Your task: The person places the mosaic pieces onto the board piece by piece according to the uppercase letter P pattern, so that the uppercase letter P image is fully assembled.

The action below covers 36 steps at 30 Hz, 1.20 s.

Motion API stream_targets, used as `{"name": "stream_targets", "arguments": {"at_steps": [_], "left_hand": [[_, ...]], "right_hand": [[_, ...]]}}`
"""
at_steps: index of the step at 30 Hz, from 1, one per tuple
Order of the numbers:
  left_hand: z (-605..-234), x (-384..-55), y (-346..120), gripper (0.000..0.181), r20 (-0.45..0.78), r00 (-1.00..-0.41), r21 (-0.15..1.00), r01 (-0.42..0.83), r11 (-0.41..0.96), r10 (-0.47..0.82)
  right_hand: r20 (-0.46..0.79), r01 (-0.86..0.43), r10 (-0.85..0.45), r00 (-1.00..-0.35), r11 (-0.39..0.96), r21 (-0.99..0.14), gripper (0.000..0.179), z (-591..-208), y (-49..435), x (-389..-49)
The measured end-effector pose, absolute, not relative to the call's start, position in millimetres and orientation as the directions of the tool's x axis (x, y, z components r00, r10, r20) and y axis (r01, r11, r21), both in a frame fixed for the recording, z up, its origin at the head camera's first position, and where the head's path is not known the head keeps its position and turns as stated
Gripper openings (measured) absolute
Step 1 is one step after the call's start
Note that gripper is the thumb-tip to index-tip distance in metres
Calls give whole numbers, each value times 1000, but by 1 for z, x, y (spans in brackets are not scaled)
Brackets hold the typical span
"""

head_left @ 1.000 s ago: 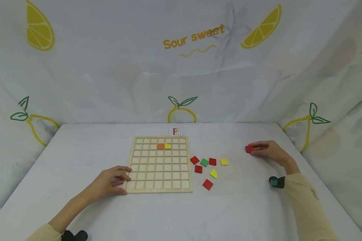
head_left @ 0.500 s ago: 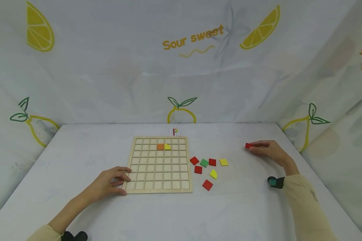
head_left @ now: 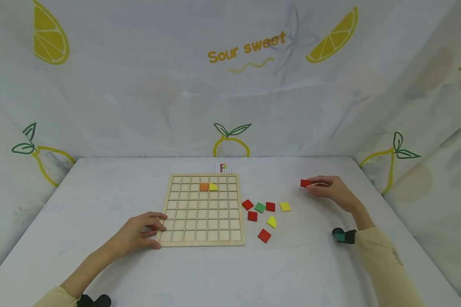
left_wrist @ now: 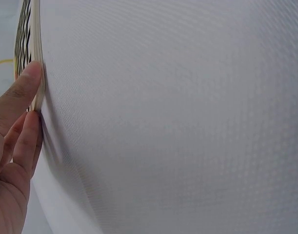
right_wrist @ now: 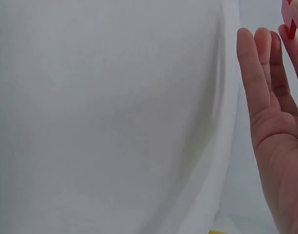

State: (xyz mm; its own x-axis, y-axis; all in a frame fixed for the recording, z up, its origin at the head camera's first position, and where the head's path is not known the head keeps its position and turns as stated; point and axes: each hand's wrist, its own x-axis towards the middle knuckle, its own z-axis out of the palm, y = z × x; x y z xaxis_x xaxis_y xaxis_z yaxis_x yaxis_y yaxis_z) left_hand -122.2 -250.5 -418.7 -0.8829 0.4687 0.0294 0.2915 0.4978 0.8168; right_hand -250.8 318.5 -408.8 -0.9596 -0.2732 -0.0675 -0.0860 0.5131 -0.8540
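Note:
In the head view, a wooden grid board (head_left: 203,213) lies flat, with an orange square tile (head_left: 204,186) and a yellow tile (head_left: 213,186) side by side in one upper row. My left hand (head_left: 140,230) holds the board's near left corner, thumb at the near edge and fingers over the left side. The left wrist view shows that thumb (left_wrist: 29,78) against the board's edge (left_wrist: 37,29). Over the right part of the table, my right hand (head_left: 332,189) pinches a red square tile (head_left: 305,183) between thumb and fingers. That red tile (right_wrist: 288,19) is partly cut off in the right wrist view.
Loose tiles lie right of the board: several red squares (head_left: 264,236), a green one (head_left: 260,207), a yellow square (head_left: 285,207) and a yellow quarter-round (head_left: 272,221). A small pattern card (head_left: 223,167) lies behind the board. Printed cloth (head_left: 146,85) hangs around the table.
My right hand has moved left with the red square tile, which also tilts more than before. My left hand and the board have stayed in place.

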Motion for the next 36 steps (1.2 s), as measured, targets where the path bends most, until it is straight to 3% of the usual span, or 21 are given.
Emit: {"name": "stream_targets", "arguments": {"at_steps": [9,36], "left_hand": [[-420,-121,-251,31,36,-881,824,293,485,472],[-421,-122,-252,30,35,-880,832,288,475,473]], "right_hand": [[-43,-97,-353,-935,369,-924,43,-402,279,-251],[-27,-97,-507,-862,217,-971,36,-407,167,-267]]}}
